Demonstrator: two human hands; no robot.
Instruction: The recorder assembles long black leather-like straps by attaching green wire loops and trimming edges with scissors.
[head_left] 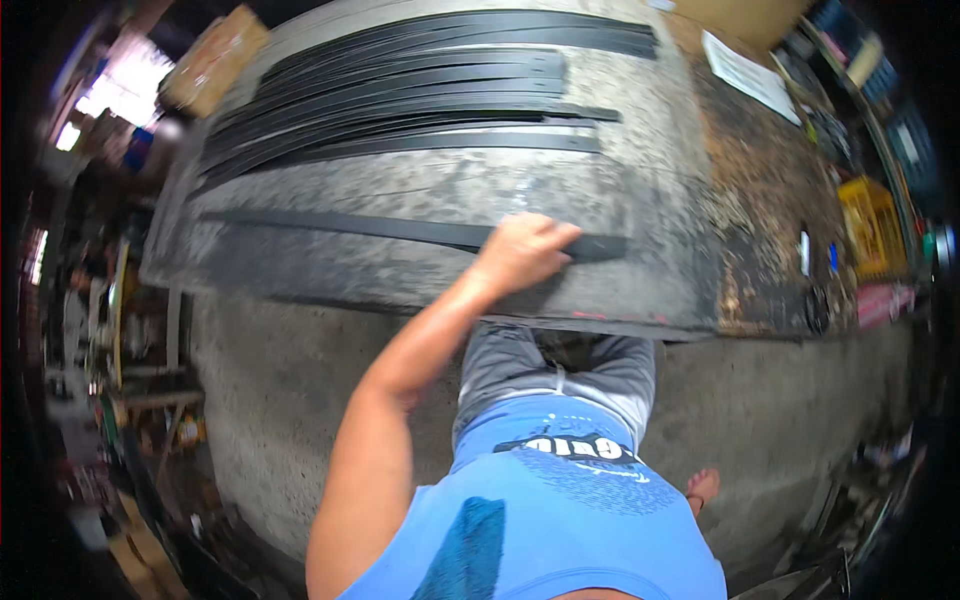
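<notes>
My left hand [522, 252] reaches over the table and lies on a long flat black strip [380, 226]. Its fingers are curled down and closed about the strip near its right end, slightly smeared by motion. The strip runs left to right along the near part of the table, and its right tip [605, 247] sticks out past my fingers. Low at my right side hangs my right hand [704, 484], away from the table, with a dark band at the wrist; its fingers are too small to read. Farther back lie several more black strips [420, 85] in loose, overlapping rows.
The worn grey tabletop [400, 180] meets a rough brown board [760, 220] on the right. On that side are a white paper sheet [750, 75], a blue pen [833, 258] and a yellow crate [872, 228]. A taped cardboard box [215, 60] stands at the far left.
</notes>
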